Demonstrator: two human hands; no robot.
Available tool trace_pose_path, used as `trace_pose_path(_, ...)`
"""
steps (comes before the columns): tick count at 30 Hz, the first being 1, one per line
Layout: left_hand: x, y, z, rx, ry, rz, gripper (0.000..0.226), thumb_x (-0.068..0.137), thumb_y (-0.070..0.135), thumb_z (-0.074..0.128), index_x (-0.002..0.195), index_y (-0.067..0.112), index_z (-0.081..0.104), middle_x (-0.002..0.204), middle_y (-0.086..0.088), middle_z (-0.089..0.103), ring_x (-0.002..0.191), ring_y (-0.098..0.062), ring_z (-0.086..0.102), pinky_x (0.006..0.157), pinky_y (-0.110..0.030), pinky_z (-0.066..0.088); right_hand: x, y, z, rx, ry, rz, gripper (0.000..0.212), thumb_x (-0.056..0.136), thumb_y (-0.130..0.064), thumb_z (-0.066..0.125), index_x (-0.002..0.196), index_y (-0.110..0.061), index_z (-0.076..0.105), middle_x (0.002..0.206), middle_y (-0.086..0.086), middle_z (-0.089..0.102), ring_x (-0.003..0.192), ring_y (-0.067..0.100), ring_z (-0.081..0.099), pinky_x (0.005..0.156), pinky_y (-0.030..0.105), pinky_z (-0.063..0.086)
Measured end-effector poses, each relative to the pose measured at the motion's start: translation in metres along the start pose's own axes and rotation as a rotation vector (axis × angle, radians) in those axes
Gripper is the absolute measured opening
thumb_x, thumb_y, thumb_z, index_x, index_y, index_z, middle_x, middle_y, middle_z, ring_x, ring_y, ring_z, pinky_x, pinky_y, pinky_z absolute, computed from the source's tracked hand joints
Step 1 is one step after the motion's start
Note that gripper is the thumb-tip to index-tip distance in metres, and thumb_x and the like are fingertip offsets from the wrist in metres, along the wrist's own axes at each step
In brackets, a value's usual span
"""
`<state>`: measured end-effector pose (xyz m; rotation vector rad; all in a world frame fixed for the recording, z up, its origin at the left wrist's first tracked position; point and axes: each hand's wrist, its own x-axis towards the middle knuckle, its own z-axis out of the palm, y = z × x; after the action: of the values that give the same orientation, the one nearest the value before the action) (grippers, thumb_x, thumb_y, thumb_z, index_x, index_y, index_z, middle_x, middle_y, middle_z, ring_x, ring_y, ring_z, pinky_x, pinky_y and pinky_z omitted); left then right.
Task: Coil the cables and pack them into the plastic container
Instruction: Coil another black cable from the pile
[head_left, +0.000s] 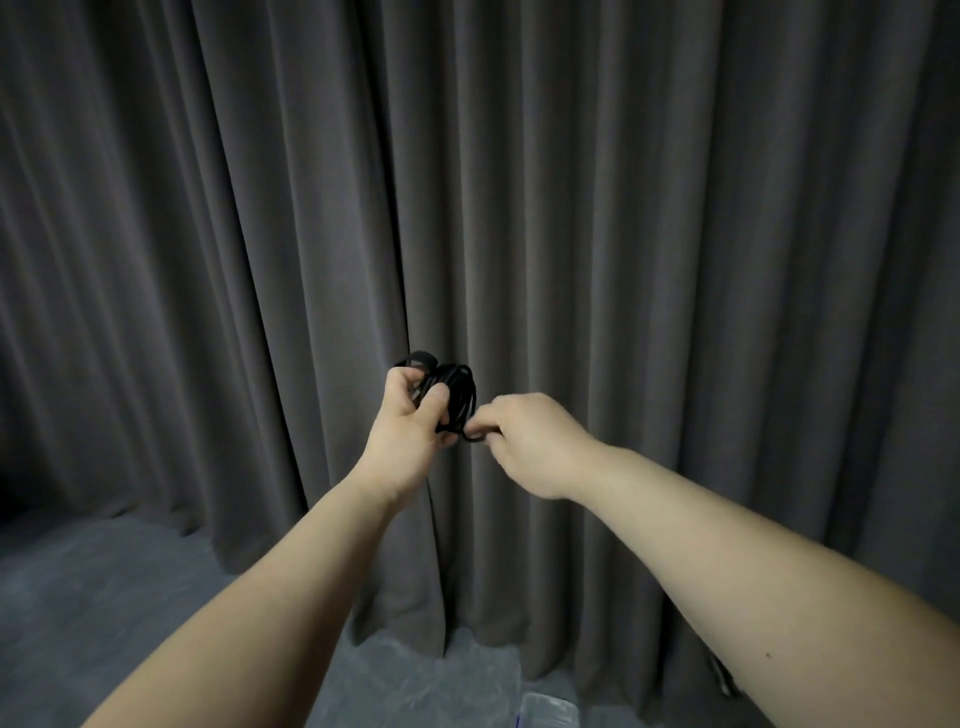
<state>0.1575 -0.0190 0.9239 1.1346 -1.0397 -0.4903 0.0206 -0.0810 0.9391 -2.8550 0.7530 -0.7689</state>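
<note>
a coiled black cable is held up in the air in front of a dark grey curtain, at about the middle of the view. the left hand grips the bundle of loops, fingers curled round it from behind and the thumb pressed across its front. a flat black strap loops up from the top of the coil just above the left fingers. the right hand is just beside the coil on its right, its fingertips pinched together on a short loose end of the cable at the coil's lower edge. both forearms reach forward from the bottom corners. below lies a grey carpeted floor, where the curtain's hem touches down. at the bottom edge, between the arms, a corner of a clear plastic container shows, well apart from the cable.
</note>
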Motion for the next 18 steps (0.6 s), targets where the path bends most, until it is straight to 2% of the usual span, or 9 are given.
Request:
trace_pose_path(2, -0.003, 0.000, 0.001, -0.013, -0.039, 0.006, 0.008, 0.102, 0.011, 0.045, 0.103, 0.020, 0.045, 0.095, -0.005, 0.060, 0.088, -0.016, 0.061, 0.083, -0.038, 0.054, 0.001, -0.005, -0.006, 0.163, 0.068, -0.032, 0.020, 0.089, -0.011, 0.056, 0.102, -0.021, 0.067, 0.100, -0.003, 0.070, 0.097, 0.016, 0.063, 0.090, 0.030, 0.048)
trace_pose_path(4, -0.003, 0.001, 0.001, -0.023, -0.057, 0.005, 0.010, 0.102, 0.011, 0.045, 0.099, 0.021, 0.046, 0.092, -0.001, 0.061, 0.084, -0.013, 0.061, 0.083, -0.038, 0.054, 0.005, -0.005, -0.011, 0.284, 0.148, -0.028, 0.012, 0.085, -0.014, 0.064, 0.087, -0.026, 0.064, 0.085, -0.008, 0.069, 0.085, 0.011, 0.064, 0.083, 0.029, 0.051)
trace_pose_path(7, -0.005, 0.000, 0.004, -0.041, -0.096, -0.035, 0.008, 0.101, 0.013, 0.047, 0.098, 0.021, 0.048, 0.081, 0.004, 0.061, 0.074, -0.007, 0.061, 0.070, -0.032, 0.054, 0.008, -0.002, -0.014, 0.384, 0.258, 0.026, 0.019, 0.081, -0.020, 0.073, 0.074, -0.028, 0.058, 0.065, -0.013, 0.059, 0.064, 0.000, 0.055, 0.065, 0.018, 0.045)
trace_pose_path(11, -0.007, 0.002, 0.012, -0.215, -0.155, -0.101, 0.010, 0.102, 0.015, 0.044, 0.093, 0.017, 0.046, 0.071, -0.002, 0.049, 0.062, -0.010, 0.049, 0.051, -0.023, 0.041, 0.008, 0.007, -0.010, 0.468, 0.371, 0.182, 0.032, 0.071, -0.031, 0.082, 0.068, -0.018, 0.053, 0.050, -0.010, 0.045, 0.046, 0.002, 0.041, 0.047, 0.015, 0.031)
trace_pose_path(14, -0.006, 0.004, 0.017, -0.247, -0.182, -0.100, 0.007, 0.102, 0.015, 0.042, 0.096, 0.015, 0.043, 0.066, -0.001, 0.043, 0.057, -0.009, 0.041, 0.045, -0.020, 0.030, 0.009, 0.014, -0.009, 0.543, 0.380, 0.239, 0.035, 0.070, -0.032, 0.083, 0.066, -0.015, 0.053, 0.048, -0.011, 0.042, 0.042, 0.002, 0.037, 0.043, 0.013, 0.027)
trace_pose_path(18, 0.002, 0.004, 0.014, -0.227, -0.118, -0.069, 0.012, 0.103, 0.013, 0.041, 0.092, 0.018, 0.043, 0.062, 0.003, 0.043, 0.057, -0.008, 0.037, 0.042, -0.018, 0.024, 0.008, 0.024, -0.008, 0.758, 0.276, 0.221, 0.014, 0.081, -0.010, 0.071, 0.074, -0.019, 0.064, 0.059, -0.003, 0.054, 0.049, 0.002, 0.045, 0.056, 0.018, 0.038)
